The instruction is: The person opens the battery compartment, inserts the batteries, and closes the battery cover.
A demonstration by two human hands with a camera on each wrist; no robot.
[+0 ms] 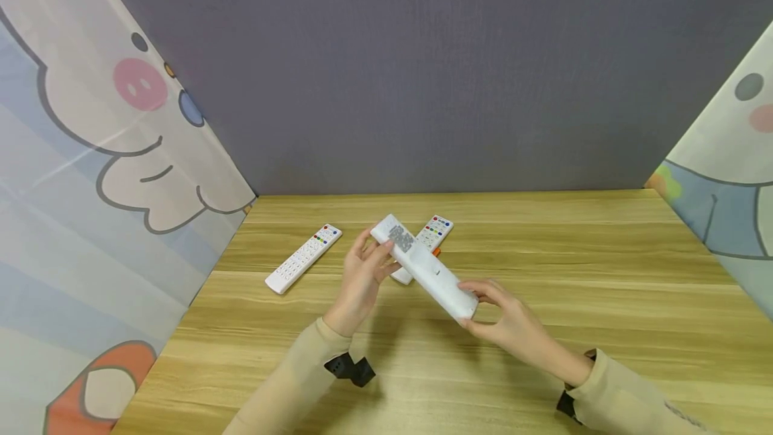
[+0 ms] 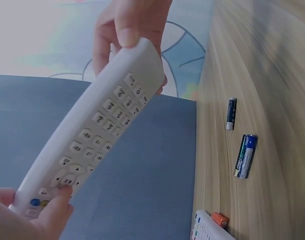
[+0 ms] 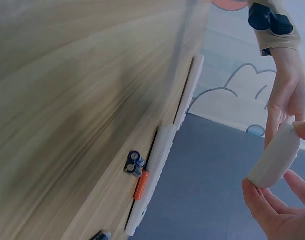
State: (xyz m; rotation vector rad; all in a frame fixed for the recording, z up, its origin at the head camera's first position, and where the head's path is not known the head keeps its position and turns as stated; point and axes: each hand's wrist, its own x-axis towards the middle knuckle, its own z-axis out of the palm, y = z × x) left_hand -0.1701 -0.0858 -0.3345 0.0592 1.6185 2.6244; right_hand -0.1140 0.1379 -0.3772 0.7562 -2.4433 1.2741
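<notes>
Both hands hold a white remote control (image 1: 423,266) tilted above the table, its back with a grey label facing up in the head view. My left hand (image 1: 362,280) pinches the labelled end between thumb and fingers. The opposite end is gripped by my right hand (image 1: 510,321), thumb and fingers at its edges. From the left wrist, the underside of this remote (image 2: 100,117) shows rows of buttons. Beneath it lies a second white remote (image 1: 437,230), buttons up and partly covered, beside an orange battery (image 1: 436,252).
To the left, a third white remote (image 1: 304,259) lies buttons up on the wooden table (image 1: 574,254). Dark blue batteries (image 2: 246,156) lie near the orange one, hidden from the head view. A grey panel (image 1: 423,72) stands behind, with cartoon-printed sheets (image 1: 90,173) at the sides.
</notes>
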